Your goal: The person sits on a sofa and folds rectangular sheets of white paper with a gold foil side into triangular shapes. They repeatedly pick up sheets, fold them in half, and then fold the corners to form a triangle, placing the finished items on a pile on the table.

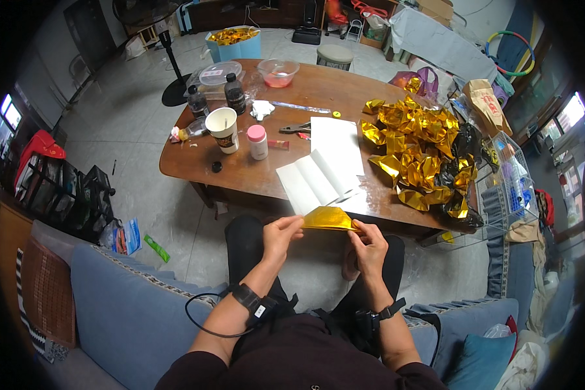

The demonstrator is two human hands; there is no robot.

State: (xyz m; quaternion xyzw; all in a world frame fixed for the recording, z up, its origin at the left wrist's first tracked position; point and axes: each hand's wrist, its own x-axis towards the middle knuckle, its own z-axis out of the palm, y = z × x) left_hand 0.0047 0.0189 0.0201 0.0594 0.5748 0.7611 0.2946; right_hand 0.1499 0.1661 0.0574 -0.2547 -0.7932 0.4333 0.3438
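Note:
Between my two hands, just off the table's near edge, is a folded piece of shiny gold foil paper (329, 217). My left hand (282, 235) pinches its left end and my right hand (369, 244) pinches its right end. The piece is wide and low, with slanting sides and a straight lower edge. Beyond it on the table lie an open notebook with blank pages (311, 179) and white sheets of paper (337, 144). A large heap of crumpled or folded gold foil pieces (422, 146) covers the table's right end, partly over black plastic.
On the wooden table (188, 156) stand a paper cup (223, 133), a white bottle with pink lid (257, 144), dark bottles (234, 96), pliers (295, 128) and a clear bowl (278, 74). A blue container of gold pieces (234, 47) is behind. A wire rack (510, 175) adjoins the right end.

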